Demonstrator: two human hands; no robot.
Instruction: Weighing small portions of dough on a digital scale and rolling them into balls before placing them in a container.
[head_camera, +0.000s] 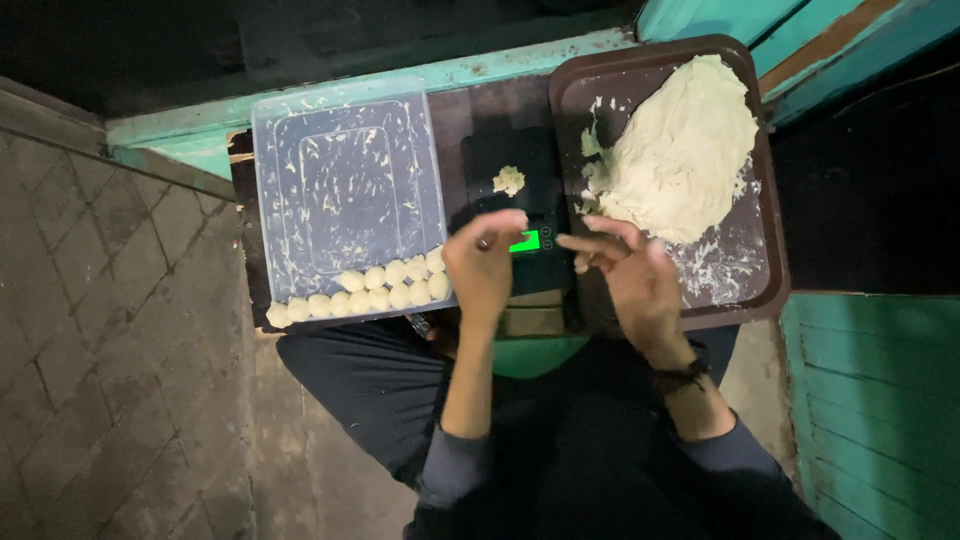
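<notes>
Hands: 2 | dough balls: 14 | scale: 1

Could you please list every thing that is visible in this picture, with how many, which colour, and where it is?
Dough mass: one, cream, on the brown tray at the right.
Brown tray: one, dark brown, right side of the work surface.
Small dough piece: one, cream, on the scale platform.
Digital scale: one, black with a lit green display, centre.
Clear plastic container: one, transparent, smeared with dough, left of the scale.
Dough balls: about fourteen, cream, in two rows along the container's near edge.
Paved floor: grey bricks, left.
Teal painted wood: right and behind.
Wristband: one, dark, right wrist.
Left hand: over the scale's near edge.
Right hand: beside the display, at the tray's edge.
</notes>
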